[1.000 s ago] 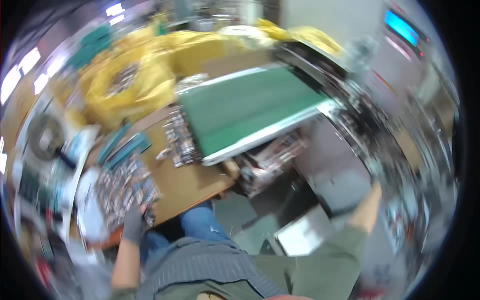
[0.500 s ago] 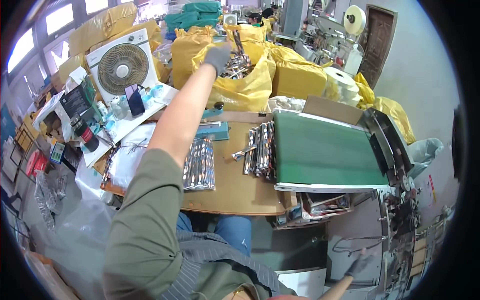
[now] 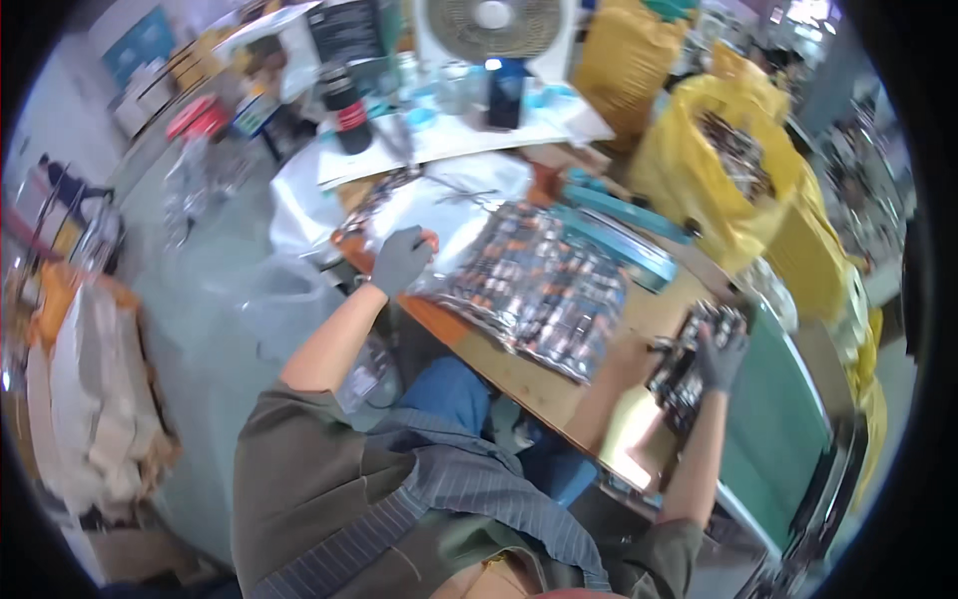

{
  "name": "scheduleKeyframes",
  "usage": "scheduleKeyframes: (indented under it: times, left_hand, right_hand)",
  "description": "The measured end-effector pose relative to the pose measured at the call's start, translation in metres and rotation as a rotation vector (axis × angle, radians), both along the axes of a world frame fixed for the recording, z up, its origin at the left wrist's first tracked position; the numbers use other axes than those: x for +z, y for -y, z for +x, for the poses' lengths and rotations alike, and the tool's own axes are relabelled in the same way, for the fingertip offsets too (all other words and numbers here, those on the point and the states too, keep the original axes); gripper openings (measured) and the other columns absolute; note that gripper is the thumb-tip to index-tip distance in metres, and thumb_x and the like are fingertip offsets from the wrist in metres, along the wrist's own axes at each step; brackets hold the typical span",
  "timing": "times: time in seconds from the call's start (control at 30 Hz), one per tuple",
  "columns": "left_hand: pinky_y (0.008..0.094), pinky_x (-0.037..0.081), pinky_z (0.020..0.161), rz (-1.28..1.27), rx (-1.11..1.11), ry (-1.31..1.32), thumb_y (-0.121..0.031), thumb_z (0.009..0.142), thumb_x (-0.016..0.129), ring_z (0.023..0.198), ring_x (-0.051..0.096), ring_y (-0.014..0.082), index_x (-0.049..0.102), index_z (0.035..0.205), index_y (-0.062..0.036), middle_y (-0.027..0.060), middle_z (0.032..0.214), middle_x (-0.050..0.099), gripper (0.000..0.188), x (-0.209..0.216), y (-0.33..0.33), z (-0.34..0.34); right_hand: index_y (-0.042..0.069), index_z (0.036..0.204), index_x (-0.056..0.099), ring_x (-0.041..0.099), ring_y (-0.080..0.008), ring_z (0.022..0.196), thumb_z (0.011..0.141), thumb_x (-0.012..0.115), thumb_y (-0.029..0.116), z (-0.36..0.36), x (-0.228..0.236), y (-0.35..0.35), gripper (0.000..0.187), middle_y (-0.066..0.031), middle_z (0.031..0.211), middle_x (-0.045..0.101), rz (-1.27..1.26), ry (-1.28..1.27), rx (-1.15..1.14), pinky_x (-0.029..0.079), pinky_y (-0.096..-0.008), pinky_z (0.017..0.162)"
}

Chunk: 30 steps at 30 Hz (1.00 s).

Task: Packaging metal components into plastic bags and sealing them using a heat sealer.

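Observation:
My left hand (image 3: 399,262), in a grey glove with bare fingertips, is over the table's left edge beside a clear plastic bag (image 3: 489,180). Its fingers are curled in, and blur hides what they hold, if anything. A large clear bag packed with slim patterned packets (image 3: 539,285) lies flat on the brown table (image 3: 519,374), to the right of that hand. My right hand (image 3: 720,359), gloved too, grips the right side of a loose pile of slim dark packets (image 3: 684,374) near the green belt.
A teal bag sealer (image 3: 619,240) sits behind the packed bag. The green conveyor belt (image 3: 773,429) borders the table on the right. Behind stands an open yellow sack (image 3: 699,200) of packets. A white shelf (image 3: 449,145) holds a dark bottle (image 3: 345,110) and a phone (image 3: 506,95).
My view has swung left. My left arm has come back from the yellow sack to the table's left edge. My right hand has risen from the lower right onto the packet pile.

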State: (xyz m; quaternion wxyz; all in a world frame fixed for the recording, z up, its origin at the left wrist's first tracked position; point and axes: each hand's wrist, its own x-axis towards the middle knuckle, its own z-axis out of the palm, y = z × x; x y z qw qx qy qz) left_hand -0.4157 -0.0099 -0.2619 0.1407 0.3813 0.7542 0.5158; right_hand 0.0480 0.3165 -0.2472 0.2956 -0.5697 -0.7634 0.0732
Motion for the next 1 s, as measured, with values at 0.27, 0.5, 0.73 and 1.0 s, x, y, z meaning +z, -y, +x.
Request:
scheduleKeyframes:
  times: [0.27,0.5,0.73,1.0]
  left_hand:
    - [0.041,0.049,0.073,-0.46,0.581,-0.791,-0.025,0.081,0.056,0.077,0.062,0.0327,0.059,0.093,-0.0025,0.0132,0.088,0.066,0.026,-0.06,0.043,-0.163]
    - [0.0434,0.051,0.072,-0.869,0.399,-0.618,-0.036,0.082,0.057,0.083,0.065,0.0325,0.059,0.099,-0.0074,0.0149,0.089,0.065,0.033,-0.048,0.006,-0.179]
    - [0.0473,0.048,0.071,-0.744,0.292,-0.569,-0.036,0.085,0.05,0.081,0.062,0.0377,0.063,0.088,-0.0052,0.0182,0.087,0.065,0.034,-0.029,0.052,-0.153]
    - [0.024,0.039,0.04,-0.315,0.178,0.6,-0.033,0.089,0.053,0.047,0.054,0.0123,0.059,0.103,0.0014,0.0085,0.066,0.061,0.037,0.072,0.12,0.049]
  right_hand:
    - [0.015,0.143,0.016,0.037,-0.0341,0.127,0.065,0.074,0.036,-0.1,-0.02,-0.032,0.1,-0.016,0.14,0.033,-0.404,0.473,-0.333,0.036,-0.0429,0.102]
    - [-0.014,0.135,0.027,0.039,-0.0364,0.126,0.058,0.078,0.056,0.019,-0.076,-0.067,0.115,-0.03,0.134,0.039,-0.565,0.118,-0.222,0.034,-0.0355,0.101]
    - [-0.011,0.129,0.04,0.054,-0.0315,0.107,0.074,0.064,0.06,0.045,-0.09,-0.036,0.092,-0.0242,0.123,0.053,-0.609,-0.171,-0.474,0.044,-0.0325,0.089]
    - [-0.016,0.127,0.039,0.037,-0.0367,0.128,0.065,0.05,0.08,0.005,-0.086,-0.039,0.115,-0.033,0.132,0.04,-0.676,-0.264,-0.389,0.032,-0.038,0.103]
